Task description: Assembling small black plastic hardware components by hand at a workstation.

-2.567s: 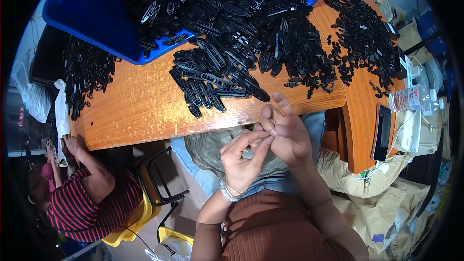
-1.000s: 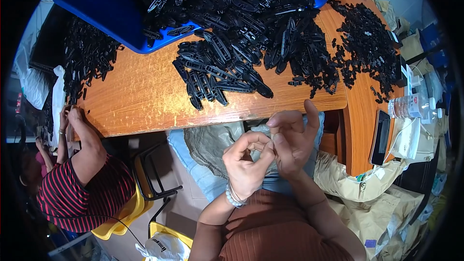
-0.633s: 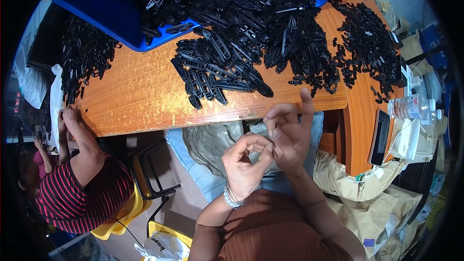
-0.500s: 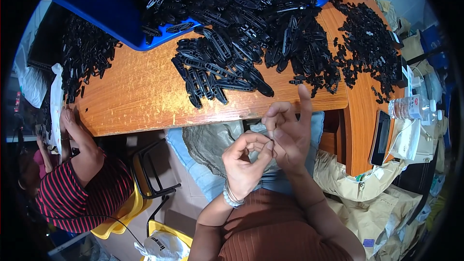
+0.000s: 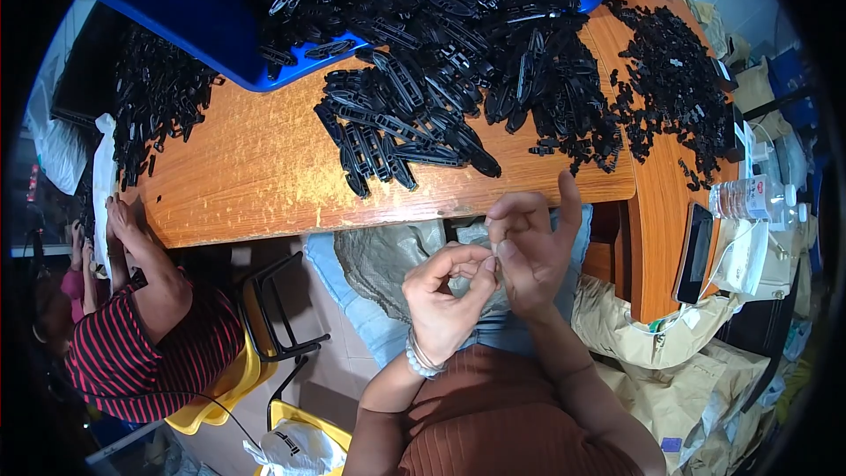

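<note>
My left hand (image 5: 445,295) and my right hand (image 5: 529,251) are raised together over my lap, just below the front edge of the wooden table (image 5: 256,176). Left thumb and forefinger curl into a ring and meet the right hand's fingertips. Whatever lies between them is too small to make out. The right little finger sticks up. A bead bracelet circles my left wrist. The nearest heap of long black plastic parts (image 5: 397,128) lies on the table just beyond my hands.
A blue tray (image 5: 203,9) full of black parts spills onto the table. More black heaps lie at the right (image 5: 670,79) and left (image 5: 159,106). A phone (image 5: 693,251) and water bottle (image 5: 749,198) sit at the right. A person in a striped shirt (image 5: 150,344) works at the left.
My hands stay joined over my lap, with small finger shifts; the right little finger has lifted. The person at the left has moved their hands along the table edge.
</note>
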`<act>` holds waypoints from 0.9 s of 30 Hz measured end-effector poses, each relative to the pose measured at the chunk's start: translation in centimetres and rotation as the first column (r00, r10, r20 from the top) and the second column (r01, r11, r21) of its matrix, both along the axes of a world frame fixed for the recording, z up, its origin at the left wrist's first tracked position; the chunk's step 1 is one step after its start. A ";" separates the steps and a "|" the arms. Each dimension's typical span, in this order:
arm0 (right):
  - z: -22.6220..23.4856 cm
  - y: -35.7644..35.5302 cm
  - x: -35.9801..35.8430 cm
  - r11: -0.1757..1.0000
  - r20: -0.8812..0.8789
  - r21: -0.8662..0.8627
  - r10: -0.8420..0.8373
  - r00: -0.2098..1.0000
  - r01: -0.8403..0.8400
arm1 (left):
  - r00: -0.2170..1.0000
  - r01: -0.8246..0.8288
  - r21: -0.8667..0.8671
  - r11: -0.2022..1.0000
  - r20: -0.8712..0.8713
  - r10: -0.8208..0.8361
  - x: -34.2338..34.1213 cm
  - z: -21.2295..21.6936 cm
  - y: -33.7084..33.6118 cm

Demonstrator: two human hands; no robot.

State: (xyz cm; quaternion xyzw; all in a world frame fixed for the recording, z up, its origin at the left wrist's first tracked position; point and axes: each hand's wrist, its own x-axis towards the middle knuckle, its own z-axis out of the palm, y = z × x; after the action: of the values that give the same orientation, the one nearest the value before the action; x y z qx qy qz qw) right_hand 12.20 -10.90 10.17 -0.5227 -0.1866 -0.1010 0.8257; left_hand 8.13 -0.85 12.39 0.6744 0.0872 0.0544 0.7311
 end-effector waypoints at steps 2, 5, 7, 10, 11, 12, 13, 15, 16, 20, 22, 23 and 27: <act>0.1 -0.2 0.0 1.000 0.050 -0.025 -0.004 0.999 0.005 | 1.000 -0.002 0.059 0.998 0.030 0.000 0.1 0.0 -0.1; -0.5 -0.3 0.2 0.990 0.167 -0.126 -0.034 0.985 0.056 | 0.993 -0.020 0.154 0.988 0.116 0.002 0.3 0.4 -0.1; -0.7 -0.1 0.3 0.979 0.278 -0.153 -0.089 0.957 0.136 | 0.983 -0.044 0.286 0.957 0.185 -0.010 0.5 0.8 -0.1; -0.6 -0.2 0.2 0.975 0.290 -0.178 -0.079 0.954 0.135 | 0.980 -0.066 0.330 0.942 0.199 -0.001 0.6 0.8 -0.1; -0.7 -0.2 0.1 0.975 0.290 -0.178 -0.079 0.954 0.135 | 0.980 -0.067 0.330 0.942 0.199 0.000 0.6 0.8 -0.1; -0.9 -0.2 0.1 0.975 0.284 -0.174 -0.084 0.955 0.137 | 0.981 -0.056 0.329 0.943 0.193 -0.009 0.7 0.8 -0.1; -0.9 -0.2 0.1 0.976 0.279 -0.169 -0.089 0.956 0.140 | 0.982 -0.045 0.329 0.943 0.187 -0.018 0.7 0.9 0.0; -1.1 -0.1 0.2 0.976 0.278 -0.167 -0.091 0.956 0.142 | 0.981 -0.036 0.331 0.943 0.190 -0.029 0.7 0.9 0.0; -1.1 -0.1 0.2 0.976 0.275 -0.165 -0.093 0.957 0.143 | 0.981 -0.026 0.331 0.943 0.191 -0.040 0.7 0.9 0.0; -1.2 -0.3 0.0 0.996 0.182 -0.066 -0.042 0.982 0.055 | 0.987 -0.005 0.285 0.958 0.157 -0.041 0.4 0.9 -0.1; -1.9 -1.4 0.0 0.957 -0.017 -0.285 0.046 0.999 -0.049 | 0.993 0.067 0.248 0.966 0.077 -0.089 0.0 -0.2 0.7; -2.9 -2.0 -0.2 0.957 -0.014 -0.285 0.043 0.999 -0.045 | 0.993 0.069 0.249 0.966 0.080 -0.092 0.0 -1.2 1.4; -8.1 -5.3 -2.1 0.474 -0.245 -0.812 0.254 0.936 -0.341 | 0.884 0.264 0.896 0.358 -0.075 -0.462 -1.2 -9.1 6.6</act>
State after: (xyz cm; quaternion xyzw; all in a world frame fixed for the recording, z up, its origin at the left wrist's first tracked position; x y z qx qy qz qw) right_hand 10.12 -16.15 2.03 -0.8188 -0.2621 0.1701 0.4816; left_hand 6.94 5.75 3.24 0.9474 -0.1757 -0.0079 0.2673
